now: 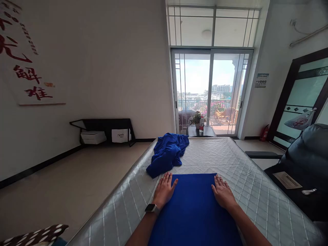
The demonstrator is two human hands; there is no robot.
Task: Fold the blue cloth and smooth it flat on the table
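Observation:
A smooth, flat piece of blue cloth (194, 208) lies in front of me, its near end running out of the picture. My left hand (164, 191) rests flat at its far left corner, fingers stretched out, a watch on the wrist. On the far right corner lies my right hand (222, 191), also flat with fingers extended. Neither hand grips anything. Just beyond my left hand is a crumpled blue cloth (167, 152), heaped in loose folds. Both cloths lie on a silvery quilted cover (258, 191).
A black armchair (302, 164) holding a card and a small white object stands right. Past the far edge are a small table (191, 131), a potted plant (196, 118) and a bottle (201, 124). A black rack (107, 123) with white boxes stands by the left wall.

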